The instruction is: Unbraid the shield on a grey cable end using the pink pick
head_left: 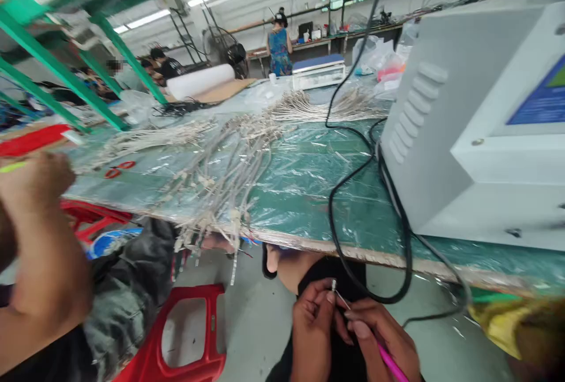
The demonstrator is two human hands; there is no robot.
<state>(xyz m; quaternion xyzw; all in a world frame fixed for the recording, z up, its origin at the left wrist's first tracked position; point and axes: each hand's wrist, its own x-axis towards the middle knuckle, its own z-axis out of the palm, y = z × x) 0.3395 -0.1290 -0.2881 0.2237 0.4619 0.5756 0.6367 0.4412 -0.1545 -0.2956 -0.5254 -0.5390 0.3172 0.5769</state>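
Observation:
Over my lap, below the table edge, my left hand [312, 328] is closed in a pinch on a small white connector [334, 283]. My right hand [383, 335] grips a pink-handled pick [392, 364], its thin metal shaft reaching toward the connector. I cannot tell whether the tip is inside the connector or only touching it. Bundles of whitish cables [233, 158] with connectors lie on the table to the left of my hands, some ends hanging over the edge.
A grey machine [459, 93] stands on the green table [304, 188] at right, with black cables [331, 211] looping below the edge. Red-handled scissors [119, 170] lie at left. A co-worker's arm [44, 241] and a red stool [212, 335] are nearby. More people work farther back.

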